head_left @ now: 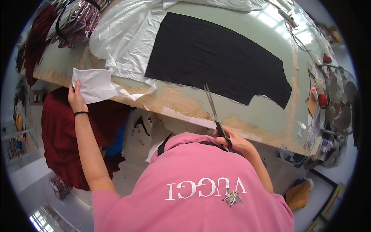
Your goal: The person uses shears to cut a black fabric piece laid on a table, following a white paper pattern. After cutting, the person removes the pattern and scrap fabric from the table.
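Note:
My left hand [78, 98] is closed on a piece of white cloth [94, 84], thumb on top, at the table's front edge. A narrow strip trails from that piece to the right. My right hand [233, 140] grips the black handles of a pair of scissors [211, 105] close to my body. Their blades point away from me, over the front edge, with the tips near a large piece of black fabric [216, 58]. That fabric lies flat, with a curved notch in its near edge at the right. White fabric [129, 38] lies rumpled to its left.
The pale green table [185, 94] has a worn front edge. Plastic-wrapped dark bundles [77, 21] stand at the far left. Dark red cloth [65, 135] hangs below the table on the left. A fan [340, 96] and red spools [322, 101] are at the right, near a loose cable [297, 38].

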Tool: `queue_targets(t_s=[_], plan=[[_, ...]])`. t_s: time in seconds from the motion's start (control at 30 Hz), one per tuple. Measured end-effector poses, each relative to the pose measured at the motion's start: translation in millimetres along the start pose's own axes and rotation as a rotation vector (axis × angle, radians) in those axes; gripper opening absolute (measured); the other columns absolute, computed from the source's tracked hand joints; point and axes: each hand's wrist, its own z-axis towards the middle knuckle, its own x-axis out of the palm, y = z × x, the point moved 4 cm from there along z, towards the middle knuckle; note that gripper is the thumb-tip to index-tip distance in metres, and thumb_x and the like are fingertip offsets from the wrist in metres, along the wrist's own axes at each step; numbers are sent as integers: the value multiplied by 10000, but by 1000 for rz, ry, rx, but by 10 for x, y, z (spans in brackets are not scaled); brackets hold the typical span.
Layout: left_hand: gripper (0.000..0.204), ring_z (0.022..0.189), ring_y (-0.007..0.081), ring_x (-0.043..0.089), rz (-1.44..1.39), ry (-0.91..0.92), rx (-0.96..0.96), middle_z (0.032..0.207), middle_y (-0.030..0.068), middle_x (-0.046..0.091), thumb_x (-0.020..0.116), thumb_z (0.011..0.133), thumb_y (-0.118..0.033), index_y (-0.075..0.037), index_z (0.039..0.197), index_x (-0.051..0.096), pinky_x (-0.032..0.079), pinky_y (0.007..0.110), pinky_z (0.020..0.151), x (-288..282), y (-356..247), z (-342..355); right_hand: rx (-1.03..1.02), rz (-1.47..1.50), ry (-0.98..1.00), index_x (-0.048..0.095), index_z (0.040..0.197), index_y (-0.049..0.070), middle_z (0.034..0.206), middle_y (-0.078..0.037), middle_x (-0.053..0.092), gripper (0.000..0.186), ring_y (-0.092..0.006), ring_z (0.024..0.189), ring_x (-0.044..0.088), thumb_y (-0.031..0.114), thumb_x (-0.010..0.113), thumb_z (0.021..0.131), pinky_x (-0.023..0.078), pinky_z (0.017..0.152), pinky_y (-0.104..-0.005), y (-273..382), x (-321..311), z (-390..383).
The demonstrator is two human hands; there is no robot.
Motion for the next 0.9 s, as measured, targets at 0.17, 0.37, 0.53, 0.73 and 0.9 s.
queue_targets(t_s=[0.17, 0.37, 0.53, 0.73, 0.9], plan=[[261, 883, 102, 539, 209, 43, 63, 978, 25, 613, 633, 904, -201, 15, 1046, 596, 434, 252, 808, -187, 338, 811, 101, 145, -52, 559, 987, 54, 783, -7, 546, 459, -91, 705, 508, 458, 681, 805, 400, 611, -234, 316, 782, 475], [339, 930, 155, 565, 362, 154, 159, 1069, 81, 617, 623, 885, -153, 35, 1161, 566, 445, 285, 852, -317, 713, 1648, 188, 211, -179, 576, 956, 39, 743, -20, 576, 412, -95, 677, 533, 416, 669, 816, 418, 569, -248, 410, 1549, 774], [336, 1144, 309, 507, 723, 431, 741, 1216, 147, 577, 514, 891, -27, -6, 1224, 550, 359, 402, 1012, 309, 197, 523, 167, 310, -313, 596, 950, 26, 776, -36, 601, 418, -99, 674, 557, 420, 678, 836, 443, 569, -255, 221, 1927, 879], [389, 1237, 333, 455, 560, 1131, 789, 1275, 135, 541, 590, 847, -47, -24, 1234, 559, 327, 425, 1045, 1142, 452, -688, 240, 254, -298, 566, 973, 25, 747, -25, 563, 453, -97, 661, 554, 431, 695, 819, 449, 565, -246, 153, 1810, 873], [456, 1260, 345, 426, 616, 1203, 858, 1298, 145, 510, 648, 798, -84, -25, 1235, 531, 343, 440, 1045, 1221, 701, -715, 201, 275, -200, 570, 1048, 43, 779, -7, 531, 557, -95, 692, 511, 529, 670, 796, 422, 583, -235, 128, 1793, 738]])
